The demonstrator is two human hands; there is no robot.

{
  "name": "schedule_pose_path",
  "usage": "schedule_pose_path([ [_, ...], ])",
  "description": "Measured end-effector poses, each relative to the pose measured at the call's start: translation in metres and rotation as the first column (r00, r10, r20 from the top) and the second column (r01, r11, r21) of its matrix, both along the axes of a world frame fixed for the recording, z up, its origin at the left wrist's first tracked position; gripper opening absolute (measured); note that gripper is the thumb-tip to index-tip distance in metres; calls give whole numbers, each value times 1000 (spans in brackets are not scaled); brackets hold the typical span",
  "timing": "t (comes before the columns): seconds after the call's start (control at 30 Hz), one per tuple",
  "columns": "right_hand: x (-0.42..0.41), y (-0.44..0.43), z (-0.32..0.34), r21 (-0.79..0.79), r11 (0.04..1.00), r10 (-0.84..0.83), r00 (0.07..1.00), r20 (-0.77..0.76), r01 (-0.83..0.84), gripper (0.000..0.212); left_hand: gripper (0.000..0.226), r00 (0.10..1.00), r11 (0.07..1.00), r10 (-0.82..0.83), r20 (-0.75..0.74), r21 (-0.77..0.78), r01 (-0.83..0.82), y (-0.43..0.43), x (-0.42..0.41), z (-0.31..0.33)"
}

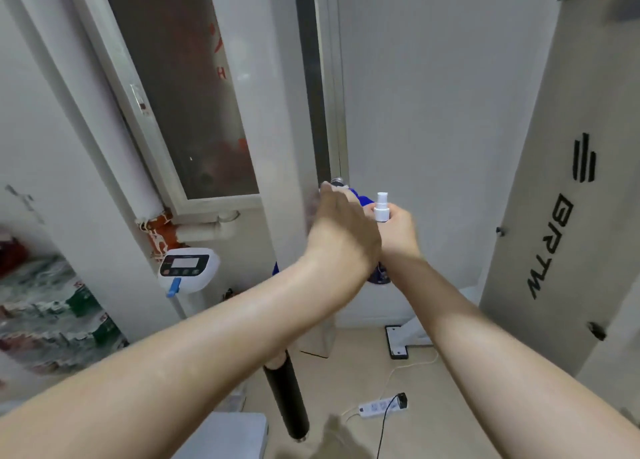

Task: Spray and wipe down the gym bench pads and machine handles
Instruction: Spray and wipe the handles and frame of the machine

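Crossing over the right hand — fisted around a spray bottle — the left hand reaches forward, grip hidden.

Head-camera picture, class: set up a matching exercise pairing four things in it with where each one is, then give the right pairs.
Things:
1. spray bottle
2. power strip
3. black foam handle
4. blue cloth

Places:
A. lying on the floor, a black plug in it
B. behind the left hand, only partly visible
C. in the right hand, nozzle up
D. below the left forearm, slanting downward

Pairs: 1-C, 2-A, 3-D, 4-B
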State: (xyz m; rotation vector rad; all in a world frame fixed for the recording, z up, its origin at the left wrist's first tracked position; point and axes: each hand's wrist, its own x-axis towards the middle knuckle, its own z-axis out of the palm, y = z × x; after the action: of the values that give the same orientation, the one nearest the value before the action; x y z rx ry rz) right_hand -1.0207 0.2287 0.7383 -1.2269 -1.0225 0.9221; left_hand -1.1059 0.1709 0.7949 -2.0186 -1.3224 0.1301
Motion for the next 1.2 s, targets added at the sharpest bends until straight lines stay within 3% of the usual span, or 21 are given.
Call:
schedule_pose_path([
  [0.07,7,5,1,1,999,37,997,-74,-37,22,43,968,977,200,-148,-45,-209,17,15,13],
  [0.13,14,10,-1,27,992,128,979,-158,-126,15,31,942,952,276,-193,-83,-296,38,22,19],
  [0.2,19,11,-6,50,971,239,954,-178,-234,12,15,915,892,382,-131,-207,-402,54,25,19],
  [0.23,22,10,-9,56,956,293,939,-181,-288,10,20,898,862,436,-56,-259,-435,62,27,17],
  [0.37,33,9,-30,-22,900,423,886,-192,-435,11,40,862,829,486,146,-388,-402,78,31,23],
  [0.43,35,8,-45,-68,893,424,881,-211,-446,11,38,854,840,477,206,-394,-374,82,34,23],
  [0.53,34,6,-65,-152,887,390,884,-258,-436,34,34,858,890,390,333,-376,-259,96,33,17],
  [0.6,34,4,-76,-204,872,376,875,-305,-446,27,38,883,925,319,344,-315,-211,102,30,7],
  [0.77,38,-1,-102,-234,857,410,882,-233,-460,16,24,921,899,342,184,-351,-264,93,30,-7],
  [0.93,39,-16,-99,-156,910,346,910,-230,-385,21,33,925,886,380,13,-292,-360,57,25,-27],
  [1.07,45,-28,-91,-128,904,412,911,6,-408,28,37,942,968,250,224,-31,-250,23,8,-50],
  [1.17,52,-34,-90,-169,892,433,899,59,-419,33,31,981,968,156,-119,-181,-176,8,10,-54],
  [1.2,54,-35,-90,-180,891,430,902,32,-418,35,31,978,962,124,-165,-223,-160,5,13,-52],
])
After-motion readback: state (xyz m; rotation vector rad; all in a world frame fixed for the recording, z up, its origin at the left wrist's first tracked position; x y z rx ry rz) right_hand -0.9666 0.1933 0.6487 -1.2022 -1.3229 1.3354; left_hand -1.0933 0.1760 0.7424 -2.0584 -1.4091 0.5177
